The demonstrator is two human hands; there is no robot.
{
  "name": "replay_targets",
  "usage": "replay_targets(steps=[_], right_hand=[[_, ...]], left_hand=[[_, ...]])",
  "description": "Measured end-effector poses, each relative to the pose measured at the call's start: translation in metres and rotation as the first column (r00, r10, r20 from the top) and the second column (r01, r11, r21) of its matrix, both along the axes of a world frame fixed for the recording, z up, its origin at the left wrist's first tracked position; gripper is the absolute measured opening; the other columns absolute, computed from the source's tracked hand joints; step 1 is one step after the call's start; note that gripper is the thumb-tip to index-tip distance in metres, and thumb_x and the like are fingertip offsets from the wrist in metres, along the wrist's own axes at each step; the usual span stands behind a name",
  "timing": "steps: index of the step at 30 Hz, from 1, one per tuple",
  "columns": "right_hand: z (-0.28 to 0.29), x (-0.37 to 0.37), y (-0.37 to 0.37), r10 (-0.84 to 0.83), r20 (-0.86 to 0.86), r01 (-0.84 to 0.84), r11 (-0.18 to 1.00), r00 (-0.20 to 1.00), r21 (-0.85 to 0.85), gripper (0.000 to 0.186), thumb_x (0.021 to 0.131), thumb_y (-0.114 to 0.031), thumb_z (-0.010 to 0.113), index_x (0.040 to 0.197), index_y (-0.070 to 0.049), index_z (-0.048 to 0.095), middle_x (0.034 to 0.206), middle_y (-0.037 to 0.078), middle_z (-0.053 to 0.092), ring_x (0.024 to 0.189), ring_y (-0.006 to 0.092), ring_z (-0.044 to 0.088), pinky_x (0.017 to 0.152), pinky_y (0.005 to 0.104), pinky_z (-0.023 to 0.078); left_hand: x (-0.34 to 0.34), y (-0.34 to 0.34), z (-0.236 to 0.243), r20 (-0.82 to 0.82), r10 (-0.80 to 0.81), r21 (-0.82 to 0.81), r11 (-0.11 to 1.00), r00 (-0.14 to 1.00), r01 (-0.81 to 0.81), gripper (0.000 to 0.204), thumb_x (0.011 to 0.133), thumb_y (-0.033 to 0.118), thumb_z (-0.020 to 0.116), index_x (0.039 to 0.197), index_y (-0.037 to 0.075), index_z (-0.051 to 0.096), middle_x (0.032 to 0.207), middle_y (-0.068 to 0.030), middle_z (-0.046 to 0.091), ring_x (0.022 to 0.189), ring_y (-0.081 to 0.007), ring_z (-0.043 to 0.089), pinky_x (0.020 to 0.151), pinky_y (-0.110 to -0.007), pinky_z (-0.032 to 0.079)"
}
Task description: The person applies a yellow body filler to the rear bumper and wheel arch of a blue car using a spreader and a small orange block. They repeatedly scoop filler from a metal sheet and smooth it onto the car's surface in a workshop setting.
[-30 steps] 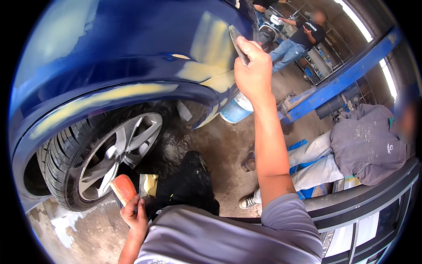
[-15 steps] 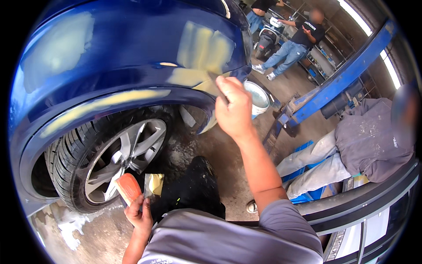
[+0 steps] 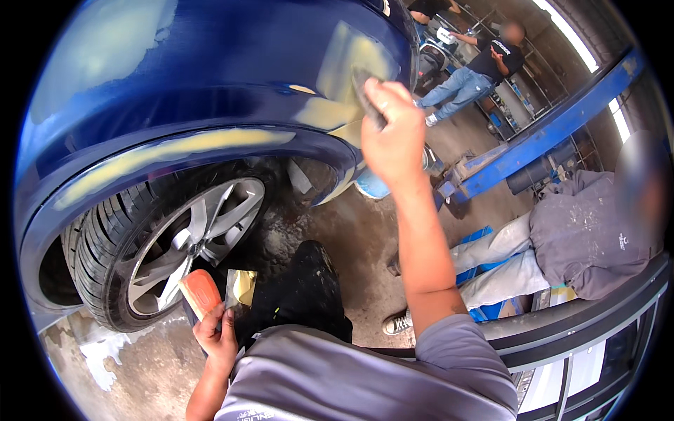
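My right hand point(image 3: 393, 137) is closed around a dark putty knife point(image 3: 368, 98), its blade against or just over a yellow filler patch point(image 3: 344, 63) on the blue car body point(image 3: 232, 77). Further filler covers the panel edge below and forms a long strip point(image 3: 168, 151) along the wheel arch. Low and to the left, my left hand point(image 3: 216, 337) grips an orange sanding block point(image 3: 199, 291) together with a small flat plate point(image 3: 231, 285) bearing a lump of yellow filler point(image 3: 244, 286). How the fingers share these two is partly hidden.
Beneath the arch stands the car's wheel point(image 3: 193, 245). A bucket point(image 3: 372, 185) sits on the floor behind the bumper. One person in a dark grey top point(image 3: 586, 228) is close on my right; two more are further back, near a blue lift post point(image 3: 540, 137).
My right hand has moved up with the putty knife, from the lower filler patch to the upper one. The view has shifted slightly. My left hand keeps its hold.
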State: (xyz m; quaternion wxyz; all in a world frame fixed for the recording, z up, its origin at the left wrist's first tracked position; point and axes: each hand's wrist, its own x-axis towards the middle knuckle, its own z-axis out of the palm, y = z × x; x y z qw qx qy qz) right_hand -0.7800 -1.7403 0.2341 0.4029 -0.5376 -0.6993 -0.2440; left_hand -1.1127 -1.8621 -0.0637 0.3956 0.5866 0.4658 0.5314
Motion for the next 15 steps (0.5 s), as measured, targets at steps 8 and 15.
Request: replay_targets(steps=[8, 15], right_hand=[[-0.005, -0.004, -0.031, -0.009, -0.002, 0.009, 0.996, 1.0, 0.083, 0.038, 0.074, 0.012, 0.056, 0.11, 0.005, 0.068, 0.102, 0.022, 0.069, 0.096, 0.0365, 0.069, 0.087, 0.0344, 0.053], [0.049, 0.0, 0.021, 0.022, 0.093, -0.032, 0.994, 0.995, 0.104, 0.039, 0.07, 0.009, 0.058, 0.107, 0.002, 0.069, 0.095, 0.022, 0.068, 0.091, 0.0404, 0.064, 0.083, 0.0445, 0.052]], left_hand=[[0.004, 0.007, 0.013, 0.002, -0.006, 0.097, 0.995, 1.0, 0.006, 0.008, 0.086, -0.002, 0.072, 0.093, -0.005, 0.07, 0.077, -0.0131, 0.071, 0.071, -0.0169, 0.067, 0.072, -0.029, 0.052], [0.0, 0.002, -0.005, 0.011, -0.008, 0.048, 0.999, 1.0, 0.007, 0.007, 0.087, -0.003, 0.071, 0.093, -0.005, 0.07, 0.075, -0.0107, 0.069, 0.07, -0.0128, 0.064, 0.07, -0.027, 0.051]])
